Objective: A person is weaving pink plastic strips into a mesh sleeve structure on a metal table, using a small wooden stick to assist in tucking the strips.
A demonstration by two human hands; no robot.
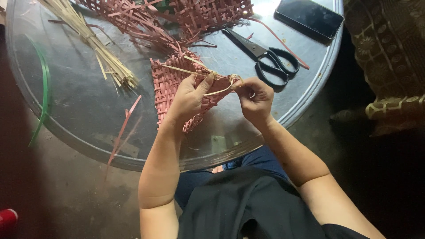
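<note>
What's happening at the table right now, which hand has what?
A person sits at a round glass table working on a pink woven piece. The left hand grips the piece at its edge, and the right hand pinches a thin pale strip where it loops at the rim. Black scissors and a dark phone lie to the right, a bundle of pale strips and a green band to the left, more pink weaving behind.

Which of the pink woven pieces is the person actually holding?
The small woven piece nearest the table's front edge, gripped by both hands; the larger pink ones lie untouched at the far side.
</note>
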